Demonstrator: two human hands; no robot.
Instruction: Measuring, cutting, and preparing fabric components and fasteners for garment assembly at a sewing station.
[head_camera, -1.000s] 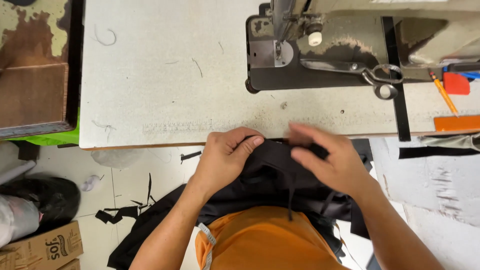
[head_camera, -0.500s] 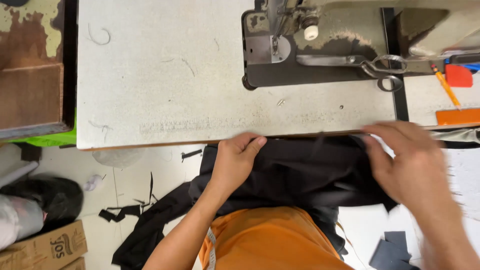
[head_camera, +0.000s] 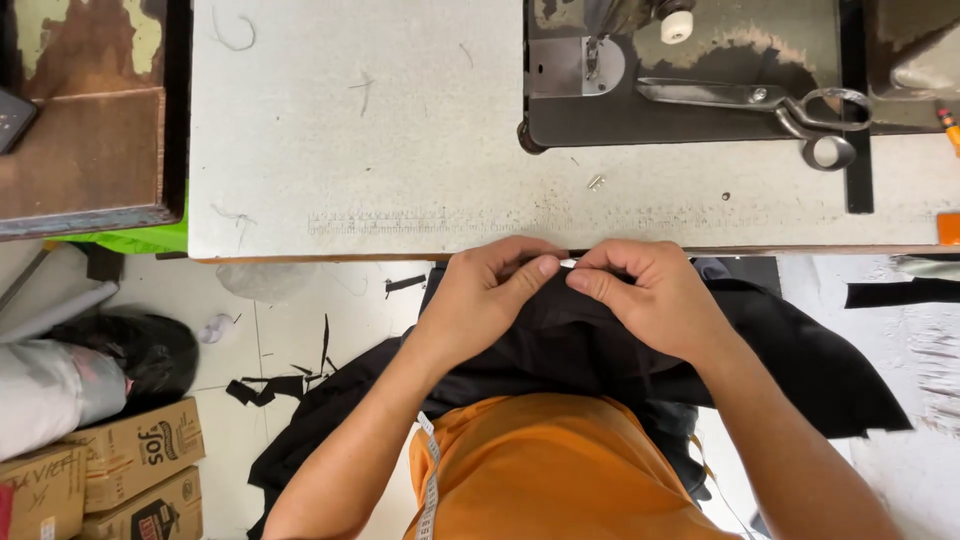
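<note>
A piece of black fabric (head_camera: 800, 350) lies over my lap, below the front edge of the grey sewing table (head_camera: 400, 150). My left hand (head_camera: 490, 295) pinches its top edge with thumb and forefinger. Right beside it, my right hand (head_camera: 650, 295) pinches the same edge, the fingertips of both hands almost touching at the table's edge. The fabric hangs down on both sides of my orange shirt. A measuring tape (head_camera: 430, 480) hangs down my front.
The sewing machine's dark base (head_camera: 700, 115) stands at the back of the table with large scissors (head_camera: 770, 100) lying on it. Black fabric scraps (head_camera: 270, 385) litter the white floor at left. Cardboard boxes (head_camera: 110, 470) and a bundle sit at lower left.
My right hand has swung back from the far right to the middle and now pinches the fabric edge next to my left hand. The fabric is gathered closer to me.
</note>
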